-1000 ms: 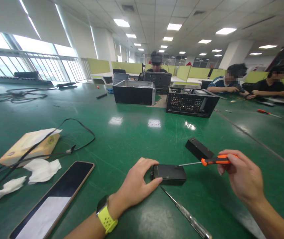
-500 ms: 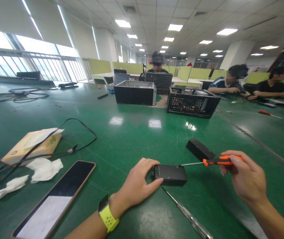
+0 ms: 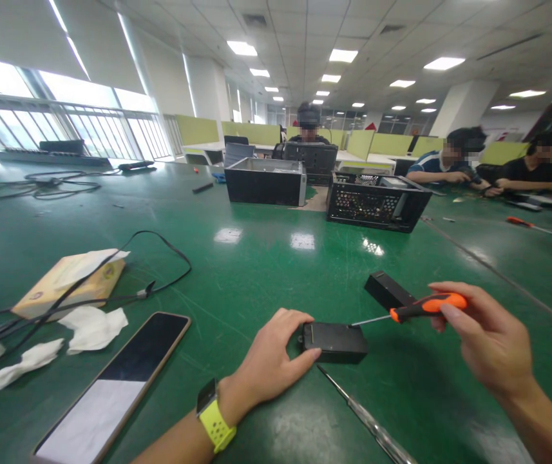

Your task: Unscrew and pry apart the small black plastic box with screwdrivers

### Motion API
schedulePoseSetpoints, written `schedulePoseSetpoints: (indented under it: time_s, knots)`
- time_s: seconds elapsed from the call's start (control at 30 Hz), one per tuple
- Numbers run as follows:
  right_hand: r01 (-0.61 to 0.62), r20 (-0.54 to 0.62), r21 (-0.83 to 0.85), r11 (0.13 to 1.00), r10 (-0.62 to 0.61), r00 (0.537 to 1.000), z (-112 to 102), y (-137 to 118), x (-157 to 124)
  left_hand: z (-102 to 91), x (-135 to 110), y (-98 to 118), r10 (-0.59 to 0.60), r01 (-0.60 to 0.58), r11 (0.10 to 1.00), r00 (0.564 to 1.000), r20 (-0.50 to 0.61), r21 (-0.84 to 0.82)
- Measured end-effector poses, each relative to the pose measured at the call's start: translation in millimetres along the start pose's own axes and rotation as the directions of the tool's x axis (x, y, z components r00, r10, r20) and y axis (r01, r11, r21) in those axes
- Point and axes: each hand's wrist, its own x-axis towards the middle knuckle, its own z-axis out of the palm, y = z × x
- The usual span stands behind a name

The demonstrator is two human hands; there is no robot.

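My left hand (image 3: 280,351) grips the left end of a small black box (image 3: 336,341) lying flat on the green table, thumb in front and fingers behind. In my right hand (image 3: 491,332) is a screwdriver (image 3: 430,305) with an orange and black handle. Its thin shaft points left, and the tip meets the top of the box near its far right corner. A similar black box (image 3: 388,289) lies just behind, partly covered by the screwdriver handle. A slim screwdriver with a clear handle (image 3: 365,415) rests in front of the held box.
To the left lie a phone (image 3: 116,386), crumpled tissues (image 3: 95,328), a tissue pack (image 3: 70,280) and black cables (image 3: 179,254). Farther back stand two computer cases (image 3: 266,183) (image 3: 377,200). Another screwdriver (image 3: 522,222) lies at the right, near co-workers (image 3: 444,171).
The screwdriver handle has risen a little, so its shaft slants more steeply onto the box. My right hand has tilted up and shifted slightly right. My left hand keeps its hold.
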Motion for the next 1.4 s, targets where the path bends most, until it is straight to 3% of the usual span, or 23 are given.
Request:
schedulePoseSetpoints:
  time_s: [0.2, 0.33, 0.4, 0.5, 0.57, 0.67, 0.77, 1.07, 1.4]
  knots:
    - [0.208, 0.252, -0.165, 0.964, -0.163, 0.954, 15, -51, 34, -0.2, 1, -1, -0.003, 0.003, 1.0, 1.0, -0.004, 0.004]
    - [0.284, 0.202, -0.39, 0.876, -0.219, 0.955, 29, -73, 43, -0.4, 0, -1, -0.011, 0.011, 1.0, 1.0, 0.011, 0.004]
    - [0.244, 0.216, -0.355, 0.903, -0.174, 0.961, 31, -76, 42, -0.5, 0, -1, -0.018, 0.018, 1.0, 1.0, 0.018, 0.005]
    - [0.111, 0.32, -0.168, 0.979, -0.052, 0.946, 27, -76, 38, -0.4, -1, -1, -0.022, 0.022, 1.0, 0.999, 0.023, 0.006]
    - [0.062, 0.309, -0.155, 0.986, -0.011, 0.951, 25, -75, 34, 0.0, -1, -1, -0.021, 0.021, 1.0, 0.999, 0.025, 0.005]
    - [0.083, 0.158, -0.274, 0.958, -0.04, 0.987, 26, -79, 29, 0.4, -1, -1, -0.022, 0.022, 1.0, 0.999, 0.027, 0.005]
    - [0.059, 0.059, -0.256, 0.965, -0.046, 0.997, 31, -88, 24, 0.2, 0, -1, -0.024, 0.024, 1.0, 0.999, 0.03, 0.008]
    - [0.075, 0.252, -0.097, 0.992, -0.049, 0.967, 37, -87, 19, 0.4, 0, -2, -0.018, 0.018, 1.0, 0.999, 0.034, 0.012]
    - [0.103, 0.236, -0.082, 0.991, -0.082, 0.968, 38, -85, 19, -0.2, 0, -1, -0.03, 0.03, 1.0, 0.999, 0.038, 0.006]
